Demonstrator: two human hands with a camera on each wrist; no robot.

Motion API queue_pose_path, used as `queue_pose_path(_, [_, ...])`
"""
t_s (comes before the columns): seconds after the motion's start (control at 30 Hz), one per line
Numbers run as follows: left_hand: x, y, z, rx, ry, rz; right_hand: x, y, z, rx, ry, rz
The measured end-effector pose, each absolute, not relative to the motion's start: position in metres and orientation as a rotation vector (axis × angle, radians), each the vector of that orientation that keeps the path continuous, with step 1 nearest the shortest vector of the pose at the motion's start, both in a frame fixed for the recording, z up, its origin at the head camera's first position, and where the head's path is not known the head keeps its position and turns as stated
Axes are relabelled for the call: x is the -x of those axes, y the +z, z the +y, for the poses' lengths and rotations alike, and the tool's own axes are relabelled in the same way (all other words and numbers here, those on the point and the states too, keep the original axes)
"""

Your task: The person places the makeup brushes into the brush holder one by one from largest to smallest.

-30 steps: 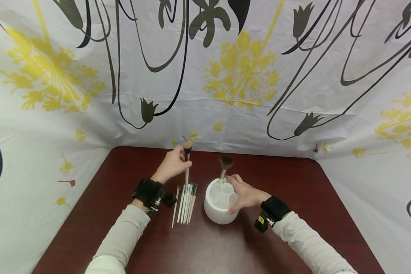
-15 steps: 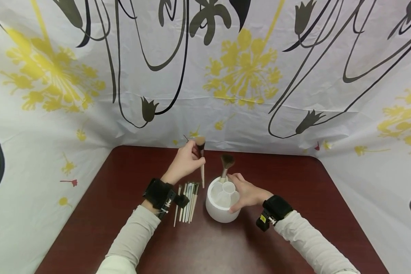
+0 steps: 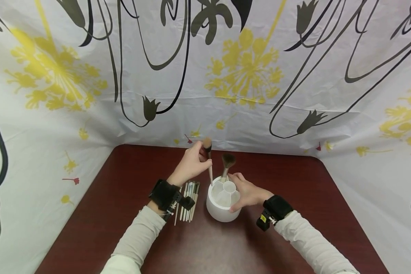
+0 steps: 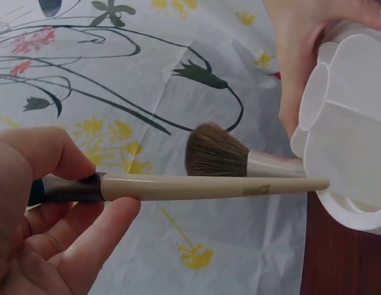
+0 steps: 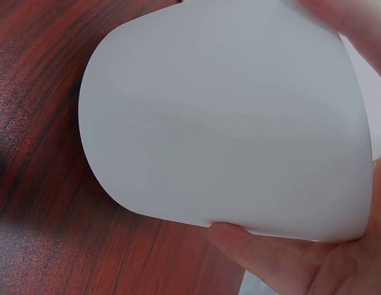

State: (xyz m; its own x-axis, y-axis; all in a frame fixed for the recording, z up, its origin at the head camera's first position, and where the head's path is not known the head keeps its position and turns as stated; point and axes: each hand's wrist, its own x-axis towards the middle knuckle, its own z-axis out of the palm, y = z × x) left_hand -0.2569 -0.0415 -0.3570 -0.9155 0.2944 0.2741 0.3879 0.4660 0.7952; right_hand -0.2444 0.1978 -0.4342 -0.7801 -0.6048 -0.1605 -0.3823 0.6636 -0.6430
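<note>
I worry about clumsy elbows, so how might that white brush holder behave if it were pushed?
The white holder would probably slide before tipping, since it looks squat and broad. Its smooth walls may feel slippery, though the right hand grips it. With one brush standing inside, it could be fairly light.

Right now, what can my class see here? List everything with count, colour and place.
Table: one, red-brown, centre.
Cloth: one or more, patterned white, behind table.
Holder: one, white, on table.
Fan brush: one, brown, in holder.
Held brush: one, pale handle, near holder.
Loose brushes: several (partly hidden), mostly pale, left of holder.
Wrist cameras: two, black, wrists.
Sleeves: two, off-white, forearms.
Left hand: one, pinching held brush.
Right hand: one, gripping holder.
</note>
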Motion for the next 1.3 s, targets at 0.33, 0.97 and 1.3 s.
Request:
queue_pose_path(0.33, [0.257, -0.360, -0.036, 0.674, -1.474, -2.624, 0.245, -0.432, 0.196, 0.816, -0.849, 2.537])
queue_pose_path(0.97, [0.257, -0.372, -0.026, 0.776, -1.353, -2.675, 0.244, -0.434, 0.197, 0.791, -0.870, 2.526])
queue_pose_path(1.3, [0.258, -0.379, -0.024, 0.799, -1.300, -2.709, 0.245, -0.435, 0.199, 0.800, -0.864, 2.538])
